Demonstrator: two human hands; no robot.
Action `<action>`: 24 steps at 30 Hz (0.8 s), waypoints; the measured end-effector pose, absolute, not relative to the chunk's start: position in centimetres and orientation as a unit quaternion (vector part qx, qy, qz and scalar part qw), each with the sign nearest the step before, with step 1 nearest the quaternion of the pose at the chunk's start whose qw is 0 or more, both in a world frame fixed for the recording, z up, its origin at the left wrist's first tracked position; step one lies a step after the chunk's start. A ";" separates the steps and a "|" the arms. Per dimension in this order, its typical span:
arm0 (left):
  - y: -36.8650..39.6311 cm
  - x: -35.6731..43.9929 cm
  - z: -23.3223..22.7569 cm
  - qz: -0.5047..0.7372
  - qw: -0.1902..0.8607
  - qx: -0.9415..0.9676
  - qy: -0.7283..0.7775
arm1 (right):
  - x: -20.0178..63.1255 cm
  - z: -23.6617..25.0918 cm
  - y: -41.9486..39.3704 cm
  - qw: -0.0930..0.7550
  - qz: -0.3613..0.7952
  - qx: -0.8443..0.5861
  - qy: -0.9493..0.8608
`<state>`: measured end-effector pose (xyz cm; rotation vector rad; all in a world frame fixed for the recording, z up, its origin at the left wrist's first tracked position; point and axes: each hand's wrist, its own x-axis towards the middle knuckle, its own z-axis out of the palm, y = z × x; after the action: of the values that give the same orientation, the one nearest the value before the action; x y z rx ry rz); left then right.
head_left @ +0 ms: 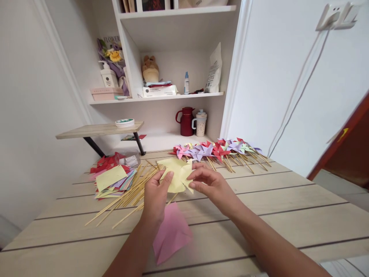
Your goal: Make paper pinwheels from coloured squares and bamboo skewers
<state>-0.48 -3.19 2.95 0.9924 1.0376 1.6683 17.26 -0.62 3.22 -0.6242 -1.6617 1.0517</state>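
Yellow folded paper pinwheel (pixel 177 175) is held at frame centre, pinched between left hand (pixel 155 198) and right hand (pixel 209 184); thin wooden sticks (pixel 129 192) are spread nearer the left

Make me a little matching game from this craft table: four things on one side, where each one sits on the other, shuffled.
Things:
1. yellow paper
2. pink paper
3. wooden sticks
4. finished pinwheels

Places:
A. in a row at the far edge of the table
B. held between the left hand and the right hand
C. lying loose, left of the hands
D. flat on the table, under the left wrist

Pairs: 1-B, 2-D, 3-C, 4-A
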 end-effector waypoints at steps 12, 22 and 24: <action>-3.5 0.3 3.1 0.661 0.447 0.422 0.431 | 17.0 3.4 -1.1 0.513 0.358 -0.242 -0.742; -4.0 1.1 3.7 0.666 0.434 0.404 0.452 | 17.0 3.4 -0.8 0.506 0.336 -0.296 -0.737; -4.0 1.1 3.8 0.671 0.444 0.395 0.443 | 17.0 3.4 -0.8 0.510 0.337 -0.283 -0.739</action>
<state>1.08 -4.03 3.76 0.9800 1.0997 1.6644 16.98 -0.85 3.38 -0.6818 -1.7796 0.8126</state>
